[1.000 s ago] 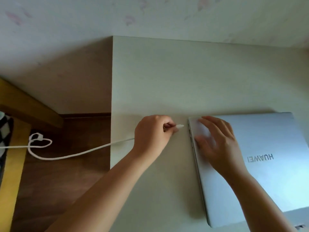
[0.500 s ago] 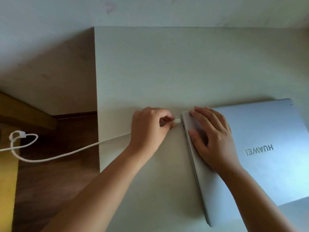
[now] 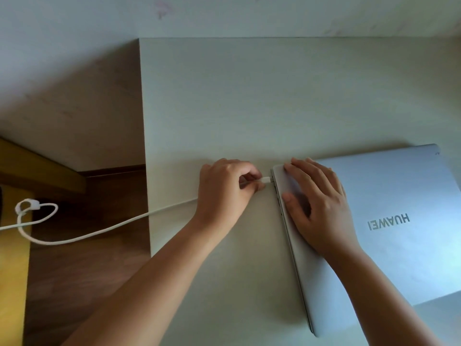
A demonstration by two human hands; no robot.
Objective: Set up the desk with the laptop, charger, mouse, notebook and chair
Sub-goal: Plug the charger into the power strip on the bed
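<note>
- The closed silver Huawei laptop (image 3: 389,221) lies on the pale desk (image 3: 249,108), toward its right side.
- My left hand (image 3: 224,193) pinches the white charger plug (image 3: 265,180) right at the laptop's left edge.
- My right hand (image 3: 316,208) rests flat, fingers spread, on the lid's left corner.
- The charger cable (image 3: 99,229) trails left off the desk over the brown wooden floor (image 3: 82,270).
- A pale wall (image 3: 249,16) backs the desk.

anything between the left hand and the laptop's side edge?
Only the white charger plug, pinched by the left hand, its tip at the laptop edge; head view.
</note>
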